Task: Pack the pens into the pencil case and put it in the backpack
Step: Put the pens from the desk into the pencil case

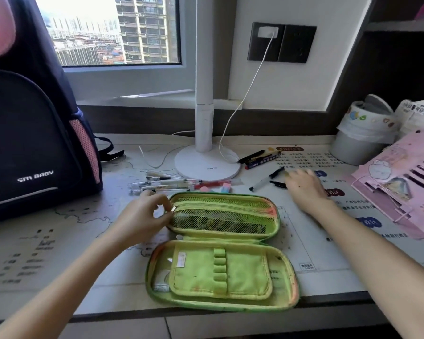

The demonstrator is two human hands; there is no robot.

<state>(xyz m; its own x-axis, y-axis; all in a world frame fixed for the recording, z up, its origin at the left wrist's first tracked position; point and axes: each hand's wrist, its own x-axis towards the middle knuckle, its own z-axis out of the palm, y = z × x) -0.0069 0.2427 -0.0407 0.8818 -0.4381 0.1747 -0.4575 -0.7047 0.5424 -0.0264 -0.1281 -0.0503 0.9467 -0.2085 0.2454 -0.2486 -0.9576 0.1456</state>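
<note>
— Where's the pencil case point(220, 265)?
— It lies open flat in the middle, at the near edge of the desk point(59, 253), with both green halves facing up.
— And the hands?
— The left hand point(142, 216) is at the case's far-left corner, thumb and forefinger pinching the zip pull point(174, 208) of the mesh pocket point(218, 221). The right hand point(304, 189) is out over the desk, beyond the case's far-right corner. It's smeared with blur, so I can't tell whether its fingers are spread or closing on anything.
— The pens point(162, 185)?
— A bunch of clear ones lies just beyond the case, left of the lamp base point(207, 167). A black-capped pen point(267, 179) lies just beside the right hand, and two dark markers point(260, 156) lie farther off, right of the lamp base.
— The backpack point(34, 143)?
— It stands upright at the far left, apart from the case.
</note>
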